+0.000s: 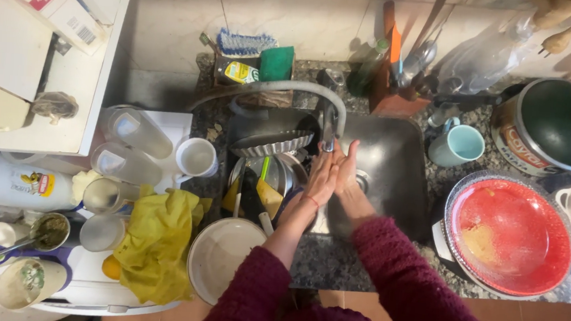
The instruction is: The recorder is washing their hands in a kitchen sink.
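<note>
Both my palms press flat together, left hand (320, 177) against right hand (347, 167), fingers straight and gripping nothing, under the faucet (329, 126) over the dark sink (394, 165). Dirty dishes (263, 179) crowd the sink's left; a red plate (507, 236) sits right.

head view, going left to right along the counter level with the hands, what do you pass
clear glasses → white mug → dirty dishes → left hand → right hand → sink → pale blue mug → red plate
</note>
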